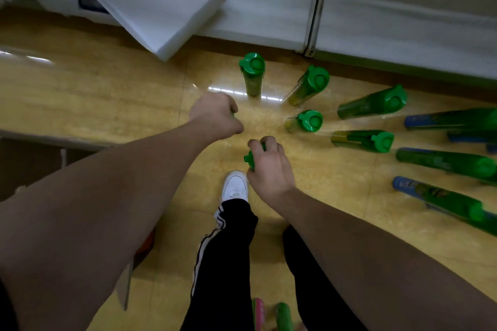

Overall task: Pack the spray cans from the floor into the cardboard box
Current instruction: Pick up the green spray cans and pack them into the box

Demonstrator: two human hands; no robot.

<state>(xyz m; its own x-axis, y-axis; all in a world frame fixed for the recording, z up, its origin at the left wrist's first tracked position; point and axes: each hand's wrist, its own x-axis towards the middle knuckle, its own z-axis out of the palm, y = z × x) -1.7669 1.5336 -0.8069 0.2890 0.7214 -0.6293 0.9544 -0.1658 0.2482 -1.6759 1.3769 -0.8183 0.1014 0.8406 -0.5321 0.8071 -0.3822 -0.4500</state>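
Observation:
Several green spray cans with green caps stand on the yellow tiled floor, among them one at the back [252, 72], one beside it [309, 86] and one nearer [306, 121]. More cans [443, 161] stand at the right. My right hand [269, 166] grips the green cap of a can [251, 157] from above; its body is hidden under the hand. My left hand [215, 115] is curled into a fist over something green that barely shows at its fingers. The cardboard box [32, 161] lies at the left, mostly hidden behind my left forearm.
A white foam slab [150, 2] leans at the back left against a pale wall base [269, 21]. My white shoe [235, 187] and black trouser legs stand below the hands. Pink and green objects [271, 314] lie at the bottom edge.

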